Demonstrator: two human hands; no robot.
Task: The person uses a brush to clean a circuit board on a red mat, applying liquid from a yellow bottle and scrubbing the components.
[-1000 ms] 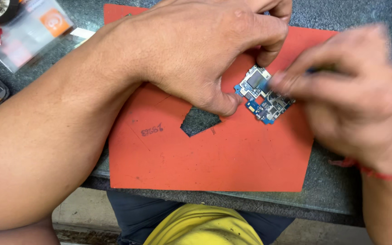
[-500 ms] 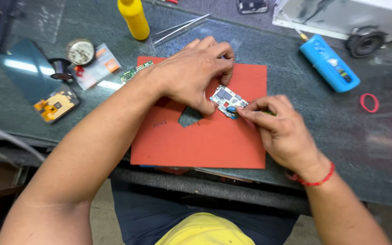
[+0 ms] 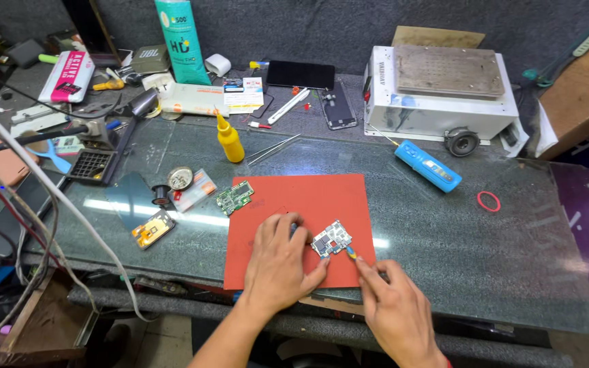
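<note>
Fingers of the left hand (image 3: 277, 262) lie spread and flat on the red mat (image 3: 288, 197), with the thumb tip touching the lower left edge of the small circuit board (image 3: 332, 240). That hand grips nothing; it steadies the board against the mat. Right hand (image 3: 393, 307) fingers are pinched shut on a thin tool (image 3: 350, 253) with a yellow-and-blue tip, which meets the board's lower right corner. The board lies flat near the mat's front right part, between the two hands.

Surroundings, largest first:
- Glass-topped bench (image 3: 444, 232) carries everything.
- White box-shaped machine (image 3: 441, 92) with a metal top plate stands at the rear right, well apart from the hands.
- Tall green bottle (image 3: 182, 41) stands at the rear left.
- Dark phone (image 3: 300, 73) lies flat just left of the machine.
- Blue handheld tool (image 3: 427, 165) lies between the machine and the mat.
- Yellow squeeze bottle (image 3: 229, 138) stands upright behind the mat.
- Tweezers (image 3: 272, 148) lie just right of that bottle.
- Second green board (image 3: 234, 197) rests on the mat's rear left corner.
- Red rubber band (image 3: 489, 201) lies on the glass, right of the mat.

Nothing lies between either hand and the board.
</note>
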